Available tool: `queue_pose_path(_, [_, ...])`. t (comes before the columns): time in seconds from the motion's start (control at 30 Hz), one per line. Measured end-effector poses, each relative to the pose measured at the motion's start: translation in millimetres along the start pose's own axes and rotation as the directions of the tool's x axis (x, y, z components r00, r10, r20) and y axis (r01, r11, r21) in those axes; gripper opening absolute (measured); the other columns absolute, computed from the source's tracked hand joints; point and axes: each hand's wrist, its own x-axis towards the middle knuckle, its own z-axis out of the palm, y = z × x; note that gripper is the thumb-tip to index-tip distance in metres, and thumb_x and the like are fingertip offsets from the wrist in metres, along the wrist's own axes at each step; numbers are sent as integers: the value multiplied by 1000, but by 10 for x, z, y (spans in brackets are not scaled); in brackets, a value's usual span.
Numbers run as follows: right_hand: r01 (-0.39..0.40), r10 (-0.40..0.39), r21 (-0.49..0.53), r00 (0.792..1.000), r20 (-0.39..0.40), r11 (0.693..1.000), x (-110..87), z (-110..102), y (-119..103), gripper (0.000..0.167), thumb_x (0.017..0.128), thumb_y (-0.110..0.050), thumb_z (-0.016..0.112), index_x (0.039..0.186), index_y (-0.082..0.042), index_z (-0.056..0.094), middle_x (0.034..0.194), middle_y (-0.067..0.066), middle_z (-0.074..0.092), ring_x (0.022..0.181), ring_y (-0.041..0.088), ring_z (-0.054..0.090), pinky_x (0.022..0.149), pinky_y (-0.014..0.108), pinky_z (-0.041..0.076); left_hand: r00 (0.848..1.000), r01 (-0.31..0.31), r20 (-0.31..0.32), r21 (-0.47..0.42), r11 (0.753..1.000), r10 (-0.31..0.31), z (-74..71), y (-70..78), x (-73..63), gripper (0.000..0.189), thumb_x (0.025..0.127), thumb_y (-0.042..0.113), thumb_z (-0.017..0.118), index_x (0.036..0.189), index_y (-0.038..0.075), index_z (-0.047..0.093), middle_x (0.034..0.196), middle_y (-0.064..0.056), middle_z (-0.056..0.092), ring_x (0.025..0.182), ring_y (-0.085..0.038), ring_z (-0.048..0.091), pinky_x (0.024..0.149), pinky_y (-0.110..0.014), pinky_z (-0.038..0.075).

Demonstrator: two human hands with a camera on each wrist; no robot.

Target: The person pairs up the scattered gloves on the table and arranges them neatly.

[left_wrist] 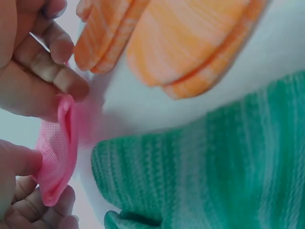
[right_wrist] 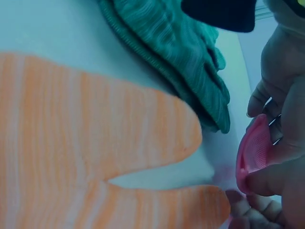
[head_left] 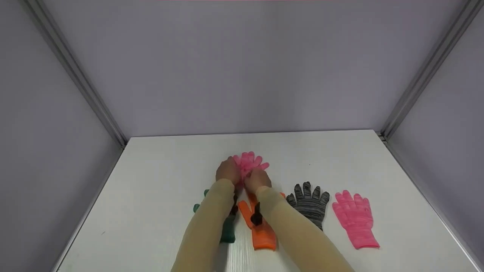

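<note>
Between my two hands a pink knit glove (head_left: pixel 247 160) lies at the back middle, its fingers spread toward the back wall. My left hand (head_left: pixel 228 170) pinches one side of its cuff, and my right hand (head_left: pixel 258 179) pinches the other side. Close up in the left wrist view, the pink cuff (left_wrist: pixel 59 152) is a flattened opening held between both hands' thumbs and fingers. Under my forearms lie a green glove (head_left: pixel 228 230), partly hidden by the left sleeve, and an orange glove (head_left: pixel 263 238), partly covered by the right arm.
A grey-black striped glove (head_left: pixel 311 204) lies right of my right forearm, its lower part hidden by the sleeve. Farther right is a second pink glove (head_left: pixel 356 223), flat on the white table (head_left: pixel 151 181). Grey panels (head_left: pixel 249 68) enclose the table at the back and sides.
</note>
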Motion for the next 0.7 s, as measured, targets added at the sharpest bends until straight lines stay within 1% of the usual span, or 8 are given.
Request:
queue_pose_path(0.1, [0,1,79,1000,-16,997,18,7,22,11,90,-19,59,91,-10,65,81,2,60,76,18,55,71,36,49,1000,9,-6,-79,997,-9,-10,-2,-26,25,100,14,48,121,4,56,107,-10,64,97,-22,61,92,-39,49])
queue_pose_path(0.17, [9,-4,156,999,-34,988,37,5,43,15,92,-18,56,101,-10,64,91,4,62,83,19,57,75,37,50,1000,-4,-7,-108,994,3,-18,4,-47,32,98,10,53,129,5,51,115,-10,62,104,-23,59,96,-41,46])
queue_pose_path(0.27, [27,-13,293,999,-50,956,64,-15,76,20,95,-16,51,112,-10,61,103,7,62,88,22,60,75,37,52,1000,-14,6,-115,993,15,-35,34,-86,59,88,5,67,140,10,41,128,-9,54,116,-24,53,103,-42,41])
queue_pose_path(0.33, [31,-13,379,999,-49,925,81,-41,96,22,96,-14,50,114,-8,61,106,9,62,89,24,62,74,35,53,1000,-22,16,-125,992,24,-47,61,-104,67,83,5,72,142,12,40,133,-8,51,121,-24,50,104,-42,38])
queue_pose_path(0.43, [9,6,494,1000,-30,869,101,-88,124,23,96,-12,53,117,-6,61,106,10,62,89,24,64,74,34,54,1000,-10,21,-195,981,14,-65,104,-126,55,89,8,66,140,13,44,133,-6,50,121,-23,49,105,-41,38])
queue_pose_path(0.5, [3,13,546,1000,-25,838,113,-124,145,25,95,-10,56,119,-3,60,106,12,62,88,23,65,78,35,54,999,-32,-1,-237,971,32,-71,130,-129,42,96,10,57,136,10,48,129,-7,52,118,-23,51,103,-39,40])
queue_pose_path(0.6, [-13,24,611,1000,-10,792,123,-200,181,31,93,-9,59,123,-2,56,108,14,61,88,26,65,82,41,53,993,-117,-58,-229,966,106,-70,179,-114,34,99,9,51,132,5,53,122,-10,56,112,-23,55,101,-37,42])
queue_pose_path(0.7, [-59,44,678,998,41,733,122,-307,221,44,91,-10,61,131,-3,47,111,14,58,93,28,63,88,45,50,977,-204,-111,-218,954,183,-76,245,-115,33,98,6,51,131,2,54,118,-13,57,110,-24,56,101,-36,42])
